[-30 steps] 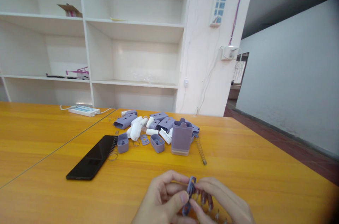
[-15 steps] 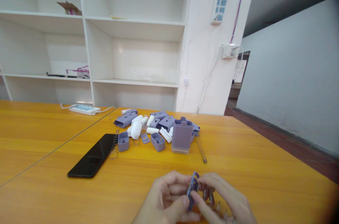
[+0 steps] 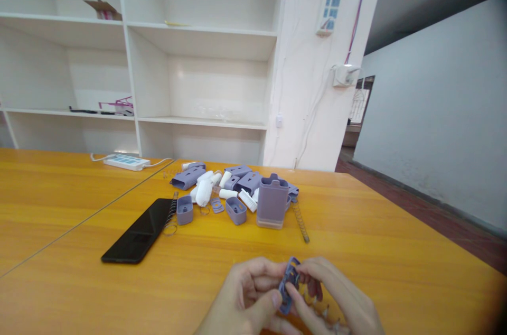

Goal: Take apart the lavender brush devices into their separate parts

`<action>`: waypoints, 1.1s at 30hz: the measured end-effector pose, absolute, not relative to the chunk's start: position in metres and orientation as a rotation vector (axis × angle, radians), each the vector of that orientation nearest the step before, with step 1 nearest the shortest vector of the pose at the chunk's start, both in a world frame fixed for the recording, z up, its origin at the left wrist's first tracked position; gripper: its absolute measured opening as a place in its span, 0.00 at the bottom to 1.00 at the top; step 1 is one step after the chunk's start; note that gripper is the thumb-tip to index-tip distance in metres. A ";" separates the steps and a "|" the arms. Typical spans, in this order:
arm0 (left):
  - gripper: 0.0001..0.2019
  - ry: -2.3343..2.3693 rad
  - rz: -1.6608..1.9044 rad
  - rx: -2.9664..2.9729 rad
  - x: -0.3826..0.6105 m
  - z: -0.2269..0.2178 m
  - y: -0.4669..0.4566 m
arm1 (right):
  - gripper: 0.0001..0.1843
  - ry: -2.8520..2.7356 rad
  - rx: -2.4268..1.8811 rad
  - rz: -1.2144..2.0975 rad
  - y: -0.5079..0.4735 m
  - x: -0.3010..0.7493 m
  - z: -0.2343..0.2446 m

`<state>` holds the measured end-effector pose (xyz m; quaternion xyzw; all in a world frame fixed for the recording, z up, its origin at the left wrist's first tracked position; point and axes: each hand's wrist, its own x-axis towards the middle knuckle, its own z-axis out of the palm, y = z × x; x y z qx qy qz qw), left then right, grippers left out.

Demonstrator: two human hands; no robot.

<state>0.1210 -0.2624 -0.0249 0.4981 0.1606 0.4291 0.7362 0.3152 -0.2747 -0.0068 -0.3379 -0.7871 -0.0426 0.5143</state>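
Low in the head view, my left hand (image 3: 247, 298) is closed on a small purple plastic plate (image 3: 284, 300) with cut-outs, gripping it between thumb and fingers by its left side. The plate is tilted on edge. My right hand (image 3: 336, 292) is closed in a pinch at the plate's right face, thumb and forefinger touching it. Thin coils of a metal spring (image 3: 325, 310) show beneath the right palm, running from the plate toward the lower right; its end at the fingertips is mostly hidden.
Beyond my hands lies a pile of purple housings (image 3: 249, 183), white brush heads (image 3: 247, 201) and small purple cups (image 3: 236, 211). A purple container (image 3: 272, 203) stands upright beside a loose spring (image 3: 301, 221). A black phone (image 3: 138, 232) lies left; a power strip (image 3: 127, 162) sits behind.
The purple plate has turned slightly, so more of its face with the cut-outs shows. The right fingers have shifted a little against it, while both hands stay in nearly the same place.
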 end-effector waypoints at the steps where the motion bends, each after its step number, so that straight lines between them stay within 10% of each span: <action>1: 0.24 0.358 0.945 1.096 0.121 -0.025 -0.263 | 0.10 -1.904 -0.816 -0.126 -0.275 0.316 -0.007; 33: 0.27 0.534 1.028 0.966 0.123 -0.029 -0.266 | 0.16 -2.029 -0.766 -0.216 -0.267 0.318 -0.017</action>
